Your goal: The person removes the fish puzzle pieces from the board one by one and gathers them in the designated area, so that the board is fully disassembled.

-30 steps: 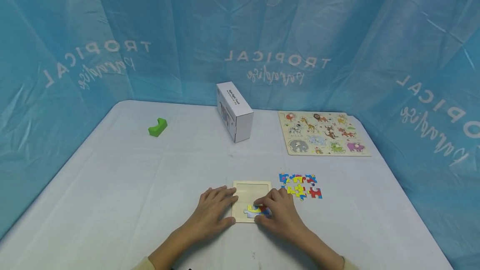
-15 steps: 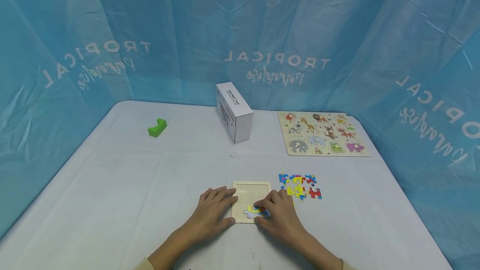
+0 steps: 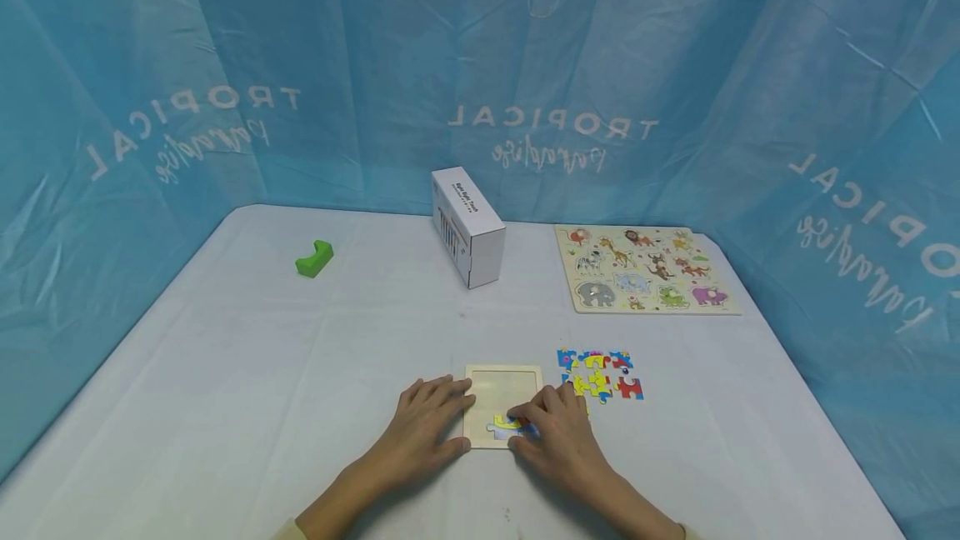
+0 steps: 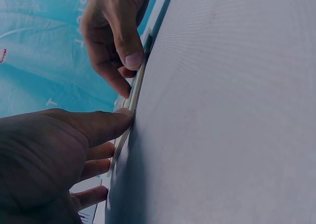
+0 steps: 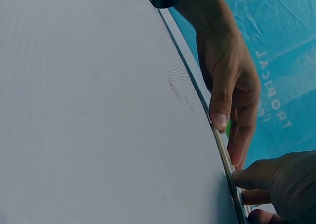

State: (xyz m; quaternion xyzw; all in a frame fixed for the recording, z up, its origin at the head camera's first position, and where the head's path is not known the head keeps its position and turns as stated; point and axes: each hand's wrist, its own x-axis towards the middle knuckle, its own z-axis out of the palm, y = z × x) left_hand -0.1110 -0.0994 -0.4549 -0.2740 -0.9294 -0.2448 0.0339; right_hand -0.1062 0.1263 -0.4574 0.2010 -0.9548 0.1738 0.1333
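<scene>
A small square wooden puzzle tray [image 3: 486,394] lies near the front of the table, with a few joined jigsaw pieces [image 3: 499,432] in its lower right part. My left hand [image 3: 426,419] rests at the tray's left side, fingers spread and thumb by the lower left corner. On the other side, my right hand [image 3: 562,436] has bent fingers on a jigsaw piece at the lower right. Its thumb lies at the tray's near edge, and the hand hides most of that piece. In the left wrist view, the tray's thin edge [image 4: 139,80] runs between both hands.
Several loose jigsaw pieces [image 3: 597,384] lie right of the tray. Behind stand a white box [image 3: 486,252] and, at the far right, an animal peg puzzle board [image 3: 647,269]. A green curved block [image 3: 315,259] sits at the back left. Blue curtains surround the table.
Both hands stay at the tray. The right fingertips shift very slightly over the pieces, and less red shows beneath them now.
</scene>
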